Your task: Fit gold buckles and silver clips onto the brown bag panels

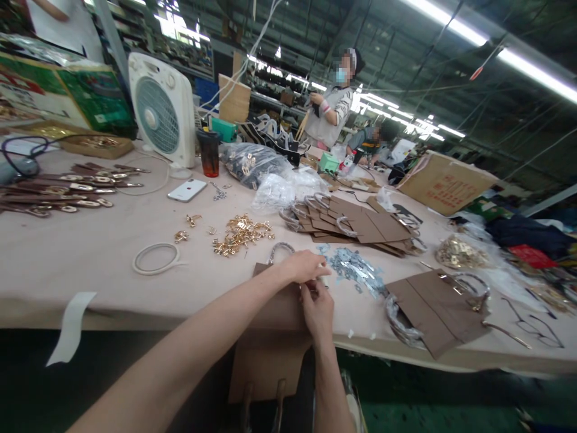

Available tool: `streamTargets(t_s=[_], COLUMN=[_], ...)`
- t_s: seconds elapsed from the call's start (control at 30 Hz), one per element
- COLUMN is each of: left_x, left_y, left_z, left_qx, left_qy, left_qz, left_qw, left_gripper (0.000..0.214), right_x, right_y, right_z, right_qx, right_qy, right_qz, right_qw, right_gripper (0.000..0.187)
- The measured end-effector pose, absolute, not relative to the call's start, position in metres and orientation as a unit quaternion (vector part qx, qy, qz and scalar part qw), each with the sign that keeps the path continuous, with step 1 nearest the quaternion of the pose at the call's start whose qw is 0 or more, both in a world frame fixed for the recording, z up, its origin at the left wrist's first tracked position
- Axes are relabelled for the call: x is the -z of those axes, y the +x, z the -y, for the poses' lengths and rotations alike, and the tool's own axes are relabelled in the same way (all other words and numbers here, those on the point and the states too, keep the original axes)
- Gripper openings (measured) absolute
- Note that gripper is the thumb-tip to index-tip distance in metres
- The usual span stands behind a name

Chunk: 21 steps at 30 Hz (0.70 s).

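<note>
Over the table's front edge lies a brown bag piece [270, 361], its lower part hanging down with two straps at the bottom. A plastic-wrapped handle [282, 248] rises from its far end. My left hand [309, 267] reaches across it with bent fingers pressed together at its right side. Just below, my right hand [318, 307] is closed in a pinch, touching the left fingertips. What the fingers hold is small and mostly hidden. Flat silvery metal plates [356, 269] are heaped right of my hands, and gold metal fittings [243, 233] lie to the left beyond them.
Stacked brown bag pieces [356, 219] lie behind the plates; another bag piece [439, 310] lies right, near eyeglasses [534, 328]. Leftward are a tape roll [155, 258], a phone [187, 190], a tumbler [209, 153], a fan [162, 108] and brown straps [67, 191]. A person [331, 108] stands beyond.
</note>
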<state>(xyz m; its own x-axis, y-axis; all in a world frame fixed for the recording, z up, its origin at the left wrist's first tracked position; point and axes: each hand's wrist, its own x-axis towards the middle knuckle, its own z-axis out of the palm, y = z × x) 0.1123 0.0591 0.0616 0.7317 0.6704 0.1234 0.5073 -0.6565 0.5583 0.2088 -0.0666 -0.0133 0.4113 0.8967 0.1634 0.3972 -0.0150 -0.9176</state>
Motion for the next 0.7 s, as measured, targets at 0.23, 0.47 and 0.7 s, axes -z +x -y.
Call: streamTargets(t_s=[0.23,0.47,0.7], left_x=[-0.052,-0.034,-0.029], left_y=[0.078,0.061,0.071], left_z=[-0.048,-0.026,-0.037], left_qx=[-0.209,-0.122,-0.107], left_qy=[0.859,0.873,0.87], left_qz=[-0.395,-0.45,-0.455], left_qw=[0.249,0.141,0.157], left_gripper=[0.033,0.074,0.083], right_x=[0.007,0.013,0.023], right_y=[0.216,0.215,0.218], right_z=[0.061,0.059,0.057], right_qx=[-0.284,-0.247,-0.217], right_qy=[-0.673,-0.679,-0.69], right_qz=[0.408,0.435,0.451], right_qw=[0.549,0.537,0.523], right_gripper=[0.044,0.049,0.042])
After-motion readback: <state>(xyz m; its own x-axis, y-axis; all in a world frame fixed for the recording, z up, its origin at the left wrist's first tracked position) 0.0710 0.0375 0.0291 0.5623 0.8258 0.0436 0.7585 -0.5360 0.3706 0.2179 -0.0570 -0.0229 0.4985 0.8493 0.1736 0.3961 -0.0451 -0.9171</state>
